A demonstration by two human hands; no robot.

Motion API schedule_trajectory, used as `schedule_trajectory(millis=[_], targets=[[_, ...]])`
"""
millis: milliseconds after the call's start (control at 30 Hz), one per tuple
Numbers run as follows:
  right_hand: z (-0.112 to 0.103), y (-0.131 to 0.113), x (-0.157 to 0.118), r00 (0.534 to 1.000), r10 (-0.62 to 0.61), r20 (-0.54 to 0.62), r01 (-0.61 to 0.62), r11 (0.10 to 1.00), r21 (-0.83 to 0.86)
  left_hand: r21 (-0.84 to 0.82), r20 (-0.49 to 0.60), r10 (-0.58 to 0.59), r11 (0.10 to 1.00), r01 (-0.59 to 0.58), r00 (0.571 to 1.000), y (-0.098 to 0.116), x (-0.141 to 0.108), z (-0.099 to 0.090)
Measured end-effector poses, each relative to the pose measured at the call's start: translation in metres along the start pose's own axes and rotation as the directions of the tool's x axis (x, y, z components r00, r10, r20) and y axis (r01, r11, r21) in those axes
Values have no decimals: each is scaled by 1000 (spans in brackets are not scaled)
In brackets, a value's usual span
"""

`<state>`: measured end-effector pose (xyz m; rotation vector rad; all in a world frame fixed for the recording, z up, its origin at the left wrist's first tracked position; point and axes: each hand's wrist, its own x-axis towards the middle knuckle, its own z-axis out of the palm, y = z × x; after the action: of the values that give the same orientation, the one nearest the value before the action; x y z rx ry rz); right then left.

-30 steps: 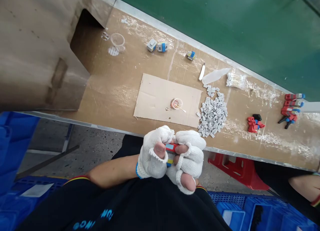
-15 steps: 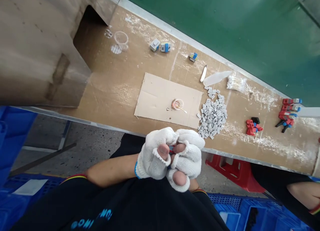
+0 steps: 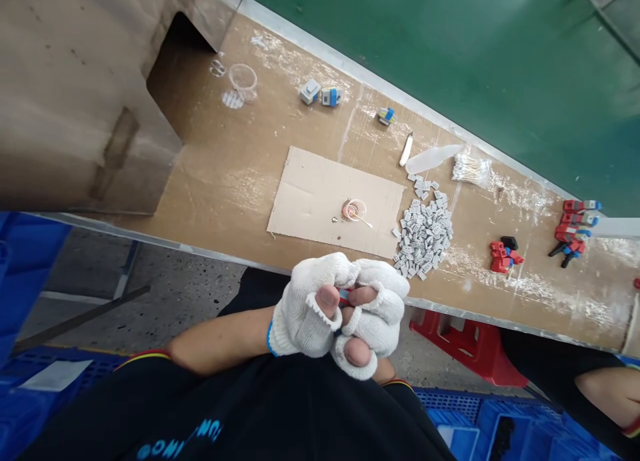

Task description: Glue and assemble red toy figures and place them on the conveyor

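My left hand (image 3: 311,308) and my right hand (image 3: 377,311), both in white knit gloves with bare fingertips, are closed together in front of my body, just off the table's near edge. Between the fingertips shows a sliver of a small red and blue plastic piece (image 3: 344,296); the hands hide the rest of it. Beyond them on the table, a cardboard sheet (image 3: 305,194) carries a small clear cup (image 3: 354,209) with reddish contents and a swab leaning in it. A heap of small grey plastic pieces (image 3: 425,234) lies right of the sheet.
Grey, blue and yellow blocks (image 3: 310,91) sit toward the far edge, near a white-handled knife (image 3: 407,150) and a bag of cotton swabs (image 3: 471,169). Red assemblies (image 3: 505,256) lie at right. A metal housing (image 3: 100,101) covers the left. Another person's arm (image 3: 607,394) shows at lower right.
The hands stay closed together in nearly the same place, and slightly more of the red and blue piece shows between the fingertips. The view has shifted a little.
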<state>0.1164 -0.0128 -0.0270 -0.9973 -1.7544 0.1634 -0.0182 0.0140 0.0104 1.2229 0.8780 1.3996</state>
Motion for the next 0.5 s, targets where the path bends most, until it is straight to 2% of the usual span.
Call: schedule_trajectory(millis=[67,133,267,400,500], targets=[[4,3,8,989,-92,-112,105,988,111,-3,-14,-5,1000,4,1000,0,0,1],[7,6,14,985,-114,-132,134,979,154,-13,-29,-22,1000,22,999,-1,0,3],[10,2,17,987,-64,-145,84,987,137,-12,-46,-65,998,65,997,-1,0,3],[15,-5,21,984,-34,-177,49,995,82,29,-20,18,999,-18,1000,2,5,0],[25,-9,27,979,13,-201,2,997,74,58,-77,35,998,-30,996,0,6,0]])
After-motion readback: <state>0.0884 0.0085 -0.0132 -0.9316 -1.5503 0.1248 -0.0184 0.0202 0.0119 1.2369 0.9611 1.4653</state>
